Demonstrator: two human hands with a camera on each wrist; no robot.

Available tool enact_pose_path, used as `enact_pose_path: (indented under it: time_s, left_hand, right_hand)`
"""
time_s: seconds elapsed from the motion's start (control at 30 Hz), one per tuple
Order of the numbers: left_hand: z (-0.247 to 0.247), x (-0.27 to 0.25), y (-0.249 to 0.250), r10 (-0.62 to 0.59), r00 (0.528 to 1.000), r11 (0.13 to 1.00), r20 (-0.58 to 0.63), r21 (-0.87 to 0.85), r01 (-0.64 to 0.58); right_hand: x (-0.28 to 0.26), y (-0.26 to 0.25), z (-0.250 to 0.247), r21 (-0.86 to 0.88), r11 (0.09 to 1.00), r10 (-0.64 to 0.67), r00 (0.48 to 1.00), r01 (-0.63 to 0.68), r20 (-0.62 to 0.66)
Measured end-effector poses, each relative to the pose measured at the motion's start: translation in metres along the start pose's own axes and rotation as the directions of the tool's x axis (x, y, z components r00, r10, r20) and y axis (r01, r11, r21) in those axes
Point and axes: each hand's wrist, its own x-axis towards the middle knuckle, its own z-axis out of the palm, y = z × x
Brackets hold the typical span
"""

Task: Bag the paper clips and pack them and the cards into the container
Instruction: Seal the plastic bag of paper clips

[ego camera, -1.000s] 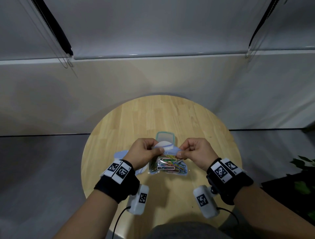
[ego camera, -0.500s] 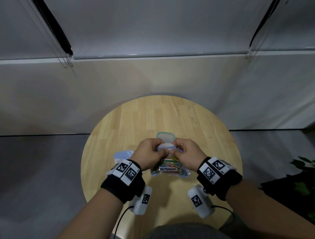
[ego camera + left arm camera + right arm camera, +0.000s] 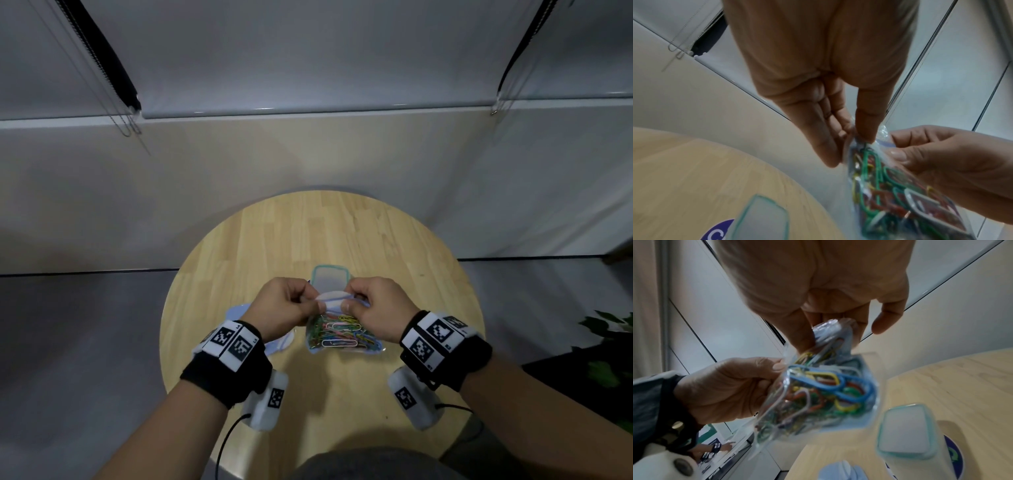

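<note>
A clear zip bag (image 3: 339, 337) full of coloured paper clips hangs just above the round wooden table (image 3: 342, 233). My left hand (image 3: 310, 301) pinches the left part of its top edge and my right hand (image 3: 349, 302) pinches the right part, thumbs close together. The left wrist view shows my left thumb and fingers (image 3: 857, 136) squeezing the bag (image 3: 900, 203). In the right wrist view the bag (image 3: 818, 394) hangs below my right hand (image 3: 818, 339). A small container with a teal rim (image 3: 313, 277) stands just behind my hands. Pale blue round cards (image 3: 239, 311) lie under my left wrist.
A dark blue round disc (image 3: 953, 456) lies under the container (image 3: 882, 431). The table's far half is bare wood. A wall with blind cords (image 3: 130, 130) stands behind it. A green plant (image 3: 609, 342) is on the floor at the right.
My hands have slid toward each other along the bag's top edge, from its corners to near its middle. The bag still hangs in the same place.
</note>
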Motion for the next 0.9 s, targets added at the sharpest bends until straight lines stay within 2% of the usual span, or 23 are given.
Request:
enact_pose_path:
  time_s: [0.07, 0.23, 0.4, 0.63, 0.77, 0.83, 0.9]
  left_hand:
    - [0.001, -0.002, -0.001, 0.007, 1.0, 1.0, -0.003, -0.004, -0.007]
    - [0.003, 0.0, -0.001, 0.066, 0.997, 0.992, -0.037, 0.112, -0.061]
    - [0.008, -0.001, 0.007, 0.119, 0.99, 0.971, -0.069, 0.215, -0.102]
    - [-0.011, -0.011, -0.002, 0.082, 0.992, 0.961, -0.098, 0.27, -0.053]
    - [-0.006, -0.014, -0.011, 0.064, 0.995, 0.971, -0.073, 0.237, -0.045]
    - [-0.003, -0.012, -0.024, 0.044, 0.998, 0.978, -0.039, 0.206, -0.035]
    - [0.001, -0.007, -0.038, 0.024, 1.0, 0.976, 0.007, 0.219, -0.025]
  right_hand:
    - [-0.002, 0.0, 0.001, -0.005, 1.0, -0.005, 1.0, 0.005, 0.002]
    - [0.0, 0.0, 0.003, 0.004, 1.0, 0.001, 1.0, -0.001, 0.009]
    - [0.007, -0.01, 0.003, -0.034, 0.998, -0.06, 0.998, 0.06, 0.008]
    - [0.003, 0.003, 0.0, -0.152, 0.98, -0.13, 0.991, 0.132, 0.021]
    - [-0.004, 0.015, 0.006, -0.18, 0.959, -0.218, 0.975, 0.221, 0.037]
    - [-0.01, 0.025, 0.015, -0.273, 0.923, -0.279, 0.96, 0.272, 0.011]
    - [-0.016, 0.038, 0.026, -0.316, 0.908, -0.287, 0.958, 0.275, 0.008]
